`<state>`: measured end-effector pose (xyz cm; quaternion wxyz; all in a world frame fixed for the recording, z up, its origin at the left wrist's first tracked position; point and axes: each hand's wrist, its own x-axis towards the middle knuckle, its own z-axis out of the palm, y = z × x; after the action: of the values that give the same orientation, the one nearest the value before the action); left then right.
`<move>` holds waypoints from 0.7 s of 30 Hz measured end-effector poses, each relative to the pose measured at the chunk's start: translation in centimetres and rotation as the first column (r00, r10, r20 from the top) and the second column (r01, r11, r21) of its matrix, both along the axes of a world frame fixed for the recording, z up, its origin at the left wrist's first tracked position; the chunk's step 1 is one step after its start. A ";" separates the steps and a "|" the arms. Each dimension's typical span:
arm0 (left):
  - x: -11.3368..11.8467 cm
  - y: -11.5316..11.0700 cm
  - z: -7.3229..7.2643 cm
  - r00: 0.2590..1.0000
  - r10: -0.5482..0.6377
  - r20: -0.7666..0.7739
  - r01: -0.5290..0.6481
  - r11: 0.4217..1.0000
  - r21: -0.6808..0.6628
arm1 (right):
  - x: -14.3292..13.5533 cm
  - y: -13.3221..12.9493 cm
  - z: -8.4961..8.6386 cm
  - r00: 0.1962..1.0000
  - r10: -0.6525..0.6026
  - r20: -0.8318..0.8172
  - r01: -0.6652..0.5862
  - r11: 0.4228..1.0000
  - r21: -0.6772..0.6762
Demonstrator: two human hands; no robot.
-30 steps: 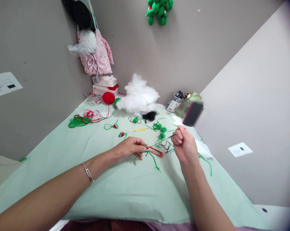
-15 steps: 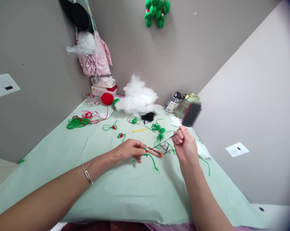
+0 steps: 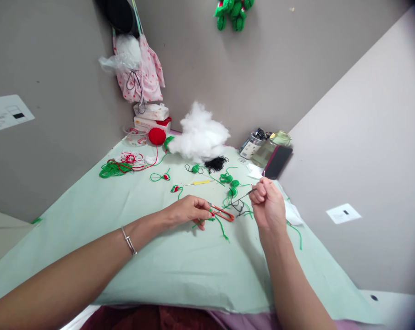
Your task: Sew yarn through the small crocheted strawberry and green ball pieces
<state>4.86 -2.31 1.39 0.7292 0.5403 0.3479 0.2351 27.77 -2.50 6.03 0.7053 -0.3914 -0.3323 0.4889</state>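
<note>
My left hand (image 3: 192,211) pinches a small crocheted piece (image 3: 212,215) in green, red and white between thumb and fingers. Green yarn tails (image 3: 224,231) hang from it onto the table. My right hand (image 3: 269,201) is closed and raised to the right, gripping a thin needle-like tool whose pale tip (image 3: 264,174) sticks up above the fingers. Black yarn (image 3: 240,198) runs from this hand leftward toward the crocheted piece. Orange-handled thread snips (image 3: 227,215) lie just right of my left fingertips, their blades partly hidden.
Beyond my hands lie a yellow-handled crochet hook (image 3: 201,182), small green crocheted pieces (image 3: 233,184), black yarn (image 3: 216,163) and white stuffing (image 3: 200,137). Red yarn (image 3: 157,136) and a green skein (image 3: 115,168) sit at left. A phone (image 3: 278,162) leans against a bottle (image 3: 262,153).
The whole view has shifted slightly, so everything sits a little higher and further right. Both hands keep nearly the same pose; the needle-like tip now shows more clearly above my right fingers.
</note>
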 end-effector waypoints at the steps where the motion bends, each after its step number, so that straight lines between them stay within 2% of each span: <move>1: 0.0 0.0 0.0 1.000 0.000 -0.003 0.000 1.000 -0.001 | 0.0 0.0 0.0 1.000 -0.001 0.004 0.001 1.000 0.001; 8: -0.4 0.1 0.0 0.997 0.039 0.066 -0.037 0.999 -0.026 | -0.2 -0.1 0.2 0.999 0.015 0.036 -0.015 1.000 0.008; 11: -0.7 0.5 0.0 0.984 0.141 0.113 -0.136 0.990 -0.045 | -0.9 -0.6 0.1 0.992 0.102 0.071 -0.101 0.995 -0.015; 16: -1.1 1.1 0.5 0.920 0.325 0.221 -0.310 0.946 -0.098 | -2.5 -2.0 -0.1 0.927 0.262 0.267 -0.249 0.965 -0.082; 18: -1.3 1.2 0.7 0.904 0.353 0.241 -0.339 0.936 -0.100 | -2.6 -2.2 -0.1 0.910 0.263 0.319 -0.257 0.964 -0.062; 21: -1.5 1.3 0.8 0.904 0.368 0.219 -0.357 0.930 -0.089 | -2.3 -2.1 -0.2 0.912 0.178 0.370 -0.190 0.982 -0.003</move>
<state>3.32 -1.02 2.24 0.7208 0.4180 0.3601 0.4196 25.45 -4.57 5.87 0.5876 -0.4312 -0.5022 0.4654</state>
